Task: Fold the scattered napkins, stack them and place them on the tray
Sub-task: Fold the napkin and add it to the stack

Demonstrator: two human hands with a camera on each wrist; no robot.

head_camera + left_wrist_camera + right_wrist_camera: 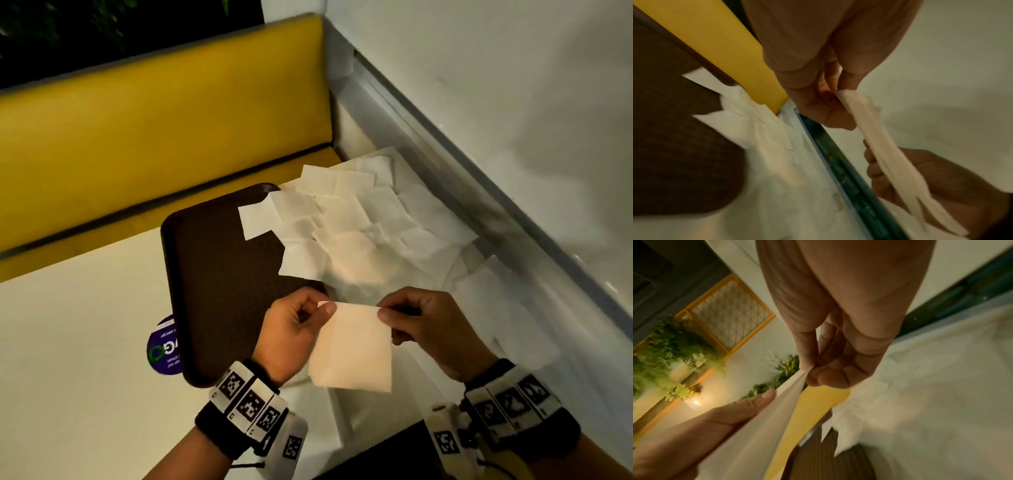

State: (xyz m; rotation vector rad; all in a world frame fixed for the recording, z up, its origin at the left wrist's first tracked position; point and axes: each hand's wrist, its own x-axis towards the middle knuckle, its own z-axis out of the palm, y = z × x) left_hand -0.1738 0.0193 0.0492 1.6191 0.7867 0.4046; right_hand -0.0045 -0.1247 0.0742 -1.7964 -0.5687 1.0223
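Observation:
A white napkin hangs in the air above the table's near edge, held by its two upper corners. My left hand pinches the upper left corner between thumb and fingers. At the upper right corner my right hand does the same. In the left wrist view the napkin runs edge-on from my left hand to the right one. In the right wrist view my right hand pinches its corner. A dark brown tray lies to the left. Several unfolded napkins are scattered beyond, some overlapping the tray's right side.
The cream table runs left of the tray. A yellow bench seat stands behind it, and a white wall with a metal ledge runs along the right. A purple round sticker peeks from under the tray's near left corner.

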